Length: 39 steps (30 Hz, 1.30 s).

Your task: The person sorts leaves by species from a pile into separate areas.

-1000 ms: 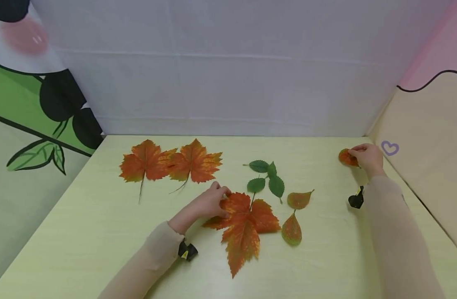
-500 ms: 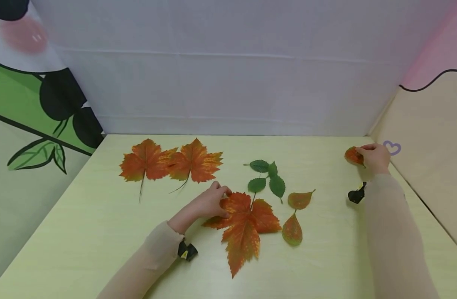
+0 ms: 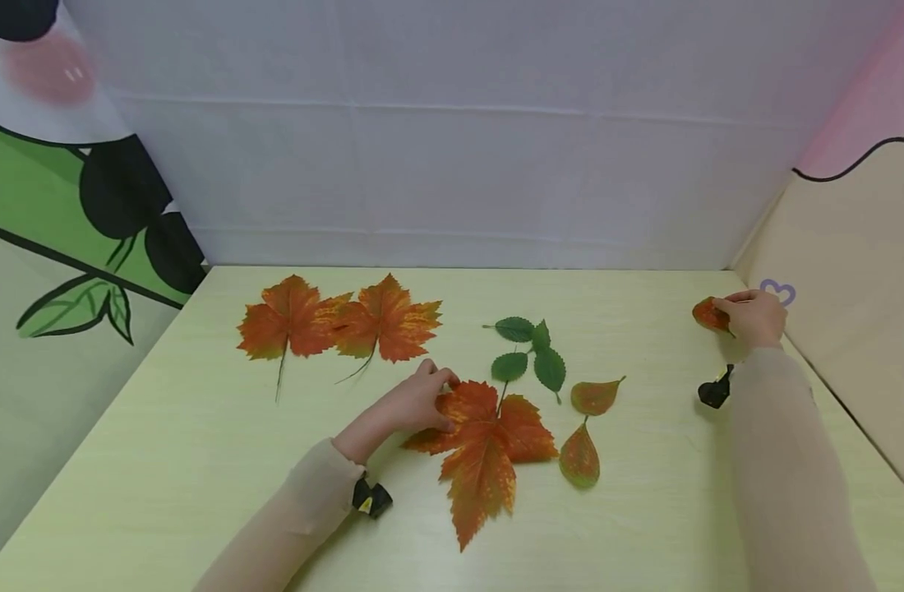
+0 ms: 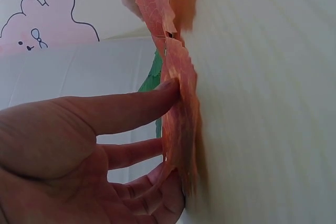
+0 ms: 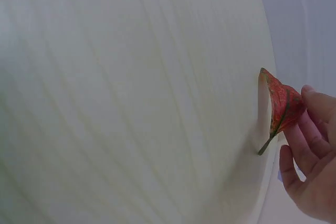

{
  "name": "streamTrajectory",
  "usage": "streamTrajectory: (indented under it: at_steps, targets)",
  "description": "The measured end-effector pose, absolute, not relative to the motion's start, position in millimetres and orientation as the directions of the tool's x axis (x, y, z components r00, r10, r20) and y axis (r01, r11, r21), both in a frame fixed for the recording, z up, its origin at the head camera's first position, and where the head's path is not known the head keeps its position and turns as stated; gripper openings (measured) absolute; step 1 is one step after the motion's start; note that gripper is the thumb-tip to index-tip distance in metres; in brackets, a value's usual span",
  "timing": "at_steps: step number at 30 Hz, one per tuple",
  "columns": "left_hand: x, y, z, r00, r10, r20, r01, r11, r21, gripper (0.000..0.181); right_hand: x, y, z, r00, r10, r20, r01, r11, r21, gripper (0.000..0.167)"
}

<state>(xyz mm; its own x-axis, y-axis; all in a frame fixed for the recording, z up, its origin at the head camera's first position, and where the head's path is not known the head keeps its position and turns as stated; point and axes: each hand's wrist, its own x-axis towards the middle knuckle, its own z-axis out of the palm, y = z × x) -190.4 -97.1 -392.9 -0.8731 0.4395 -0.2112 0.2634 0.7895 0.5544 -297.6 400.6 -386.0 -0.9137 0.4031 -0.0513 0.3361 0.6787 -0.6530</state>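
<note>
My left hand (image 3: 417, 400) pinches one lobe of a large orange maple leaf (image 3: 489, 460) near the table's middle. In the left wrist view, the thumb of that hand (image 4: 126, 114) lies on the leaf (image 4: 178, 72), and the leaf partly hides the fingertips. At the far right, my right hand (image 3: 754, 319) holds a small red-orange oval leaf (image 3: 709, 314) by its edge. The right wrist view has this leaf (image 5: 285, 106) slightly folded, its stem pointing down, between thumb and fingers of the hand (image 5: 317, 150).
Two orange maple leaves (image 3: 289, 316) (image 3: 388, 319) overlap at the back left. A sprig of green leaves (image 3: 550, 368) lies past the large leaf. Two small orange-green leaves (image 3: 596, 397) (image 3: 580, 458) sit to its right. Cloth walls (image 3: 459, 164) border the pale table (image 3: 163, 460).
My right hand has shifted a little to the right with the small leaf. The left hand and the large maple leaf stay put.
</note>
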Motion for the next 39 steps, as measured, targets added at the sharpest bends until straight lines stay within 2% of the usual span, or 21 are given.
streamTrajectory:
  at_steps: [11,22,26,32,39]
  targets:
    - [-190.7,-97.2,-390.2,-0.875,0.441,-0.198,0.268,0.784,0.560,0.050,-283.6,406.5,-374.5,-0.938,0.347,-0.002,0.262,0.701,-0.663,0.058]
    - [-192.2,-97.6,-393.8,-0.883,0.429,-0.191,0.257,0.782,0.568,0.049,-270.9,396.7,-360.4,-0.973,0.185,0.136,0.092,0.857,-0.507,0.047]
    - [-192.7,-97.8,-394.3,-0.884,0.429,-0.187,0.261,0.784,0.563,0.050,-264.8,383.2,-355.4,-0.976,0.110,0.186,0.009,0.879,-0.476,0.043]
    - [-192.7,-98.2,-393.4,-0.884,0.428,-0.189,0.269,0.794,0.545,0.050,-254.7,358.0,-350.2,-0.980,-0.027,0.197,-0.110,0.900,-0.423,0.032]
    - [-191.7,-98.2,-392.9,-0.883,0.428,-0.191,0.265,0.793,0.548,0.048,-241.0,325.6,-355.1,-0.941,-0.217,0.260,-0.297,0.898,-0.326,0.017]
